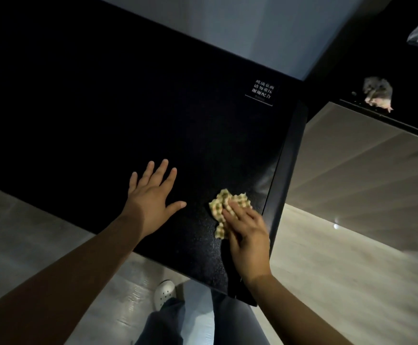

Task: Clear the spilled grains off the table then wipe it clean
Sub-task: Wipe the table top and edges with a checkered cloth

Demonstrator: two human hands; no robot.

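Table point(128, 108), black and glossy, fills the head view; no spilled grains show on it, so the clearing step looks done and the wiping is in hand. A checked yellow cloth point(219, 202) lies bunched at the near right corner, just inside the table's right edge. The right hand point(246, 235) presses it flat, fingers laid straight over it rather than curled round it, wrist coming in from the near side. The left hand point(153, 195) rests palm down just left of the cloth, fingers spread and holding nothing. Next, the cloth likely needs sweeping left and far over the unwiped top, up toward the white-lettered sticker point(261, 92).
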